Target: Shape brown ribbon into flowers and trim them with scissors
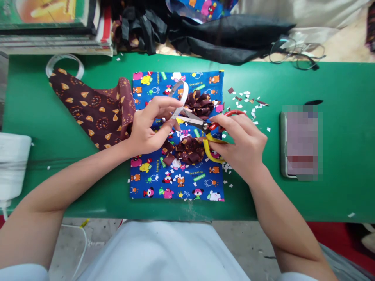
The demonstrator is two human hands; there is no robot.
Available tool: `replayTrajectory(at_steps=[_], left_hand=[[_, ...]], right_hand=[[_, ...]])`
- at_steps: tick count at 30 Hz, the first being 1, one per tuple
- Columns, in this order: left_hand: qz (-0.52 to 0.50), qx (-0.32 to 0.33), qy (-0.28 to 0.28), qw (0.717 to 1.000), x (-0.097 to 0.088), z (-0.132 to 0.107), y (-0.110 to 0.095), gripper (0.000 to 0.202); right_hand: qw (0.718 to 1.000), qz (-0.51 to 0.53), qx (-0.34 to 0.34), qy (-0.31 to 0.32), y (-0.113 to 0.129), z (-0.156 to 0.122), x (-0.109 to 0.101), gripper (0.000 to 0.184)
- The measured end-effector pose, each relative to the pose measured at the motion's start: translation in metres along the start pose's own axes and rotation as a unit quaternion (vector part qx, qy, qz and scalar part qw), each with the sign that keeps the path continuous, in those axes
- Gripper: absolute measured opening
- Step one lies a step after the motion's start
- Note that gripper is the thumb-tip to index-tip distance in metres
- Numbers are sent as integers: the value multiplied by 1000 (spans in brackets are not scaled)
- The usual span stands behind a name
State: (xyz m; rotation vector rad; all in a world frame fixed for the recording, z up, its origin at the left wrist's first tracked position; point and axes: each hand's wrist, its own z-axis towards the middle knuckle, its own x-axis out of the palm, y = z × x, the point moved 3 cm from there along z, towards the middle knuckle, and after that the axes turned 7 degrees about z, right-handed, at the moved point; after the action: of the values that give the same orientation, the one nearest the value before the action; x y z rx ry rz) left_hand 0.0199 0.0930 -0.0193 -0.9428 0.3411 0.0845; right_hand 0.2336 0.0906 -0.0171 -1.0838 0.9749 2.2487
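Between the thumb and fingers of my left hand [152, 127] is a white strip [184, 93], curled into a loop above the fingers. My right hand [241, 144] grips a pair of scissors [211, 150] with one red and one yellow handle. Their blades reach left and are parted around the strip near my left fingertips. Below both hands lies a blue cartoon-print cloth [175, 189]. On it rest two ruffled brown fabric pieces, an upper one [200, 103] and a lower one [190, 150]. Brown patterned fabric [93, 109] spreads out left of my left hand.
Small white and brown scraps [247, 95] litter the green table [345, 136]. A phone [283, 144] lies to the right, a white ring [77, 64] at upper left. Books [58, 45], black fabric [231, 37] and eyeglasses [304, 58] line the back; a white box [13, 166] sits left.
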Motion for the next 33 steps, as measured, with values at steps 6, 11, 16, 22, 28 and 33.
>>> replayTrajectory(at_steps=[6, 11, 16, 22, 28, 33], left_hand=[[7, -14, -1, 1000, 0, 1, -1, 26], [8, -17, 2, 1000, 0, 0, -1, 25], [22, -20, 1, 1000, 0, -1, 1, 25], [19, -12, -1, 1000, 0, 0, 1, 25], [38, -23, 2, 999, -1, -1, 1, 24], [33, -38, 6, 999, -2, -2, 0, 21]], right_hand=[[1000, -4, 1, -7, 0, -1, 0, 35], [1000, -18, -6, -11, 1, 0, 0, 31], [999, -23, -14, -17, 1, -1, 0, 31], [999, -42, -17, -20, -1, -3, 0, 31], [998, -65, -22, -12, 1, -2, -2, 27], [996, -81, -30, -6, 3, -1, -4, 25]])
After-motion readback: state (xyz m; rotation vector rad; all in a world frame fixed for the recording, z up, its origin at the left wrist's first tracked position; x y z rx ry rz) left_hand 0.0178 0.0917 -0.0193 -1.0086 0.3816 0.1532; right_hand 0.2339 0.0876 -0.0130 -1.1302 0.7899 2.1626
